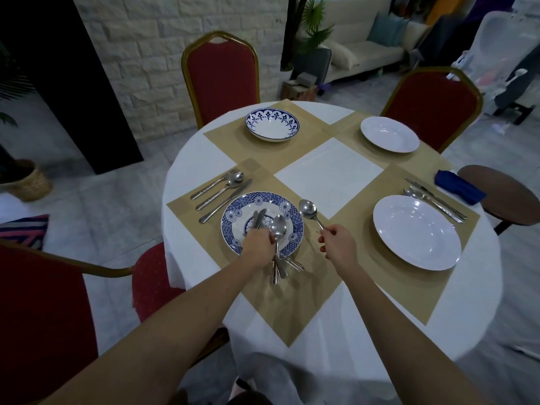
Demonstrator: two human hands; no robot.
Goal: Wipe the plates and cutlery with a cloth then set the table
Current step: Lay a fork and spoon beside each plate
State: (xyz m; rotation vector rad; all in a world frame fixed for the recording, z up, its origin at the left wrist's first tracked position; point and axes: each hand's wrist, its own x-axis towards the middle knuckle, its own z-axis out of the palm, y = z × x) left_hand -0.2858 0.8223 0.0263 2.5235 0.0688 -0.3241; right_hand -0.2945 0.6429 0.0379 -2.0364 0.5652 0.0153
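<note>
My left hand (258, 240) grips a bundle of cutlery (277, 244) over the blue patterned plate (233, 222) on the near left placemat. My right hand (337, 241) pinches the handle of a single spoon (308, 210), its bowl raised just right of that plate. A fork, spoon and knife (222, 191) lie left of the patterned plate. A white plate (416, 232) sits at the near right with cutlery (435, 201) on its far side. A folded blue cloth (458, 187) lies at the table's right edge.
A blue-and-white bowl (272, 124) and a second white plate (389, 134) sit on the far placemats. Red chairs (220, 74) stand around the round table (330, 173) with its white cloth. A small brown round table (508, 194) is at the right.
</note>
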